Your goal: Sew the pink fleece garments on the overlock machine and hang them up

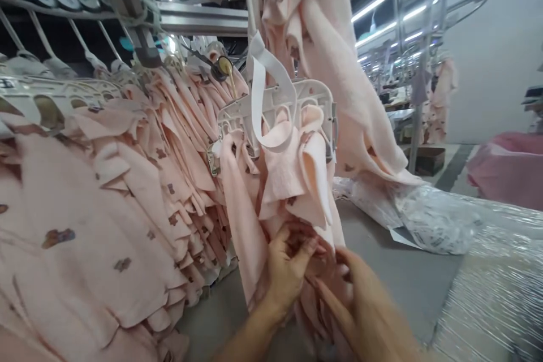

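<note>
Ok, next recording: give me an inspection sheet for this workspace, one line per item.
Surface: grey table top, bare in the middle, lit from overhead.
Job's things: pink fabric pieces clipped in a white plastic hanger with a white strap, hanging over the table.
Clutter: clear plastic bags on the table; plastic-wrapped bundle at right.
Grippers: left hand and right hand both grip the lower ends of the hanging pieces.
Cables: nothing seen.
Surroundings: row of hung pink printed garments at left under a metal rail; more hung pieces and strip lights further back; pink heap at far right.
</note>
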`<state>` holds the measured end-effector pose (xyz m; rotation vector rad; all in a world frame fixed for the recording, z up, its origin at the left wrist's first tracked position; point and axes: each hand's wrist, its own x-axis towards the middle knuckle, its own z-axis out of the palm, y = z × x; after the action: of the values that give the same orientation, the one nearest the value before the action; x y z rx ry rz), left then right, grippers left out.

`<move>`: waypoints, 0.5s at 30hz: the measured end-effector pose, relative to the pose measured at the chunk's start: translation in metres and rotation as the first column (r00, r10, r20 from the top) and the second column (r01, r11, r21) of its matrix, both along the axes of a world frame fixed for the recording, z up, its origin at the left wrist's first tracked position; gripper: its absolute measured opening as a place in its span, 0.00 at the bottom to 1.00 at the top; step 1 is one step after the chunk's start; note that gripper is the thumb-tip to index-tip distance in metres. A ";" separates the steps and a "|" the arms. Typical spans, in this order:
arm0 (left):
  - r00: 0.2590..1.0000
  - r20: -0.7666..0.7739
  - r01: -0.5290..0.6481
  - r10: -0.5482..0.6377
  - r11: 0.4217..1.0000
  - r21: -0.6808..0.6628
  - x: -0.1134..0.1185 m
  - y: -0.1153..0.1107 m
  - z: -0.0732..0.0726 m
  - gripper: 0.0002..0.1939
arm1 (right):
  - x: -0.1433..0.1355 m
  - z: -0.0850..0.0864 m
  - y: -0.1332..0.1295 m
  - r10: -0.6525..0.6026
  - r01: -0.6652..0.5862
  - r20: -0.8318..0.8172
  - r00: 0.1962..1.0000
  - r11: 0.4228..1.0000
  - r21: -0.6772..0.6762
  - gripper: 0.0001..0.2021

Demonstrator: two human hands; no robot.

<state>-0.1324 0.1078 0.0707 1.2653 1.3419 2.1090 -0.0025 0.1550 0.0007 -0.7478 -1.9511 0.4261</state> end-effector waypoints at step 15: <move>0.999 -0.039 0.005 -0.012 0.983 -0.186 0.040 -0.019 -0.041 0.26 | 0.027 0.003 -0.012 0.263 -0.269 -0.076 0.962 0.959 -0.093 0.05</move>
<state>-0.0927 0.0884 0.0295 1.2390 1.5078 1.9110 0.0246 0.1425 0.0039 -0.5288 -1.9886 0.7094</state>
